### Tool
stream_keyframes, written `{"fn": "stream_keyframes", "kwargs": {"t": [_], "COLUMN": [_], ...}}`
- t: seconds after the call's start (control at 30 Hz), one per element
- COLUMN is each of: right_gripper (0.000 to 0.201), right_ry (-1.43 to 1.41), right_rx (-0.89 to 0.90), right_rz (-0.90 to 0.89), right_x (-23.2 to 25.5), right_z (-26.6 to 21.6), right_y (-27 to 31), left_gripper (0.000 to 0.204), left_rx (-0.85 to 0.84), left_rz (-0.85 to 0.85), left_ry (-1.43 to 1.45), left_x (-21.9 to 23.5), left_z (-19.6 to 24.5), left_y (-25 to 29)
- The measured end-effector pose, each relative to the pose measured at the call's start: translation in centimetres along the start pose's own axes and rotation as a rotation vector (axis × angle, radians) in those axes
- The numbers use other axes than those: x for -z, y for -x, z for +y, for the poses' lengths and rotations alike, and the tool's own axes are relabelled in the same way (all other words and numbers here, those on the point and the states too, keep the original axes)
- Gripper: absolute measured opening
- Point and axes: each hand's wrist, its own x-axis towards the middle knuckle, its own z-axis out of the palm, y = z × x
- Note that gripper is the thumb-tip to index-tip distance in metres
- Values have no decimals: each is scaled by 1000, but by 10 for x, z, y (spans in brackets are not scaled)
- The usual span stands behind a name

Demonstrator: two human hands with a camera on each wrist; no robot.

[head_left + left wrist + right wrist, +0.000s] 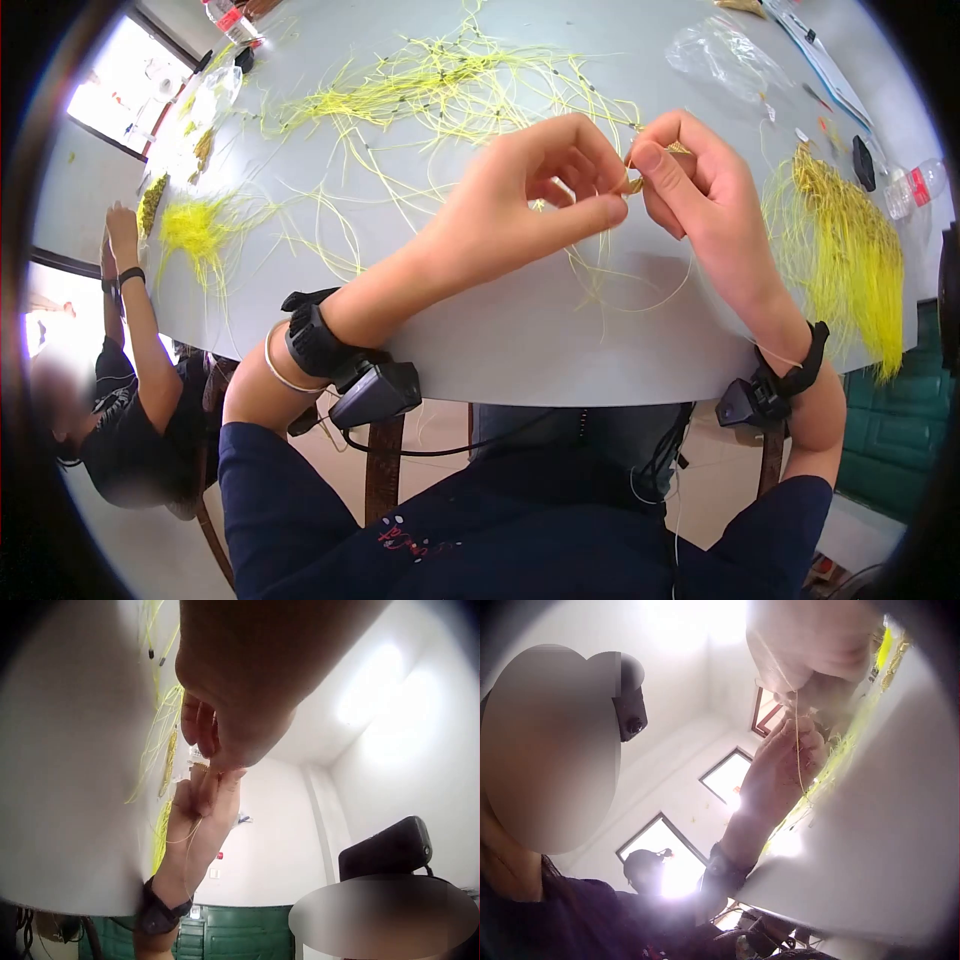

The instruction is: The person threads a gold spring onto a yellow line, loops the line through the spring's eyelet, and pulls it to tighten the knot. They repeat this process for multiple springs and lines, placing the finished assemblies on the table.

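Note:
Over the table both hands meet, fingertips almost together. With thumb and forefinger, my left hand (510,195) pinches one end of a small golden-brown piece (635,186); its other fingers are loosely curled. My right hand (705,190) pinches the same piece from the other side, thumb over the bent forefinger. Most of the piece is hidden by the fingers, and I cannot tell its kind. A thin pale yellow strand (798,746) hangs down by the hands in the right wrist view.
Tangled yellow cords (440,85) with small dark pieces spread across the grey table (480,345). At right lies a bundle of yellow strands with golden tops (850,240), near a bottle (922,185). A plastic bag (725,55) lies behind. Another person (140,400) sits at left.

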Motion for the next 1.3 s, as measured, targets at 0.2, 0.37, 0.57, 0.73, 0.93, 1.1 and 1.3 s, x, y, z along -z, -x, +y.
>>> {"fn": "stream_keyframes", "kwargs": {"t": [0.2,0.37,0.57,0.73,0.93,1.1,1.3], "right_gripper": [17,13,6,6,13,13,8], "right_ry": [-13,-23,151,211,62,51,192], "right_rx": [72,201,104,122,181,248,188], "right_rz": [-29,2,-165,-168,32,81,-45], "right_x": [-1,-5,-8,-8,-2,1,-4], "right_z": [-5,-4,-7,-8,-12,-7,-14], "right_y": [1,3,8,11,5,5,9], "left_gripper": [16,27,28,41,42,34,33], "left_rx": [6,-28,67,2,90,83,-12], "left_rz": [-211,-186,84,99,67,-9,248], "left_ry": [327,935,879,591,532,434,386], "left_x": [1,13,8,4,2,2,4], "left_z": [9,-10,-2,-8,0,0,-10], "left_y": [6,-4,-1,0,0,0,0]}}
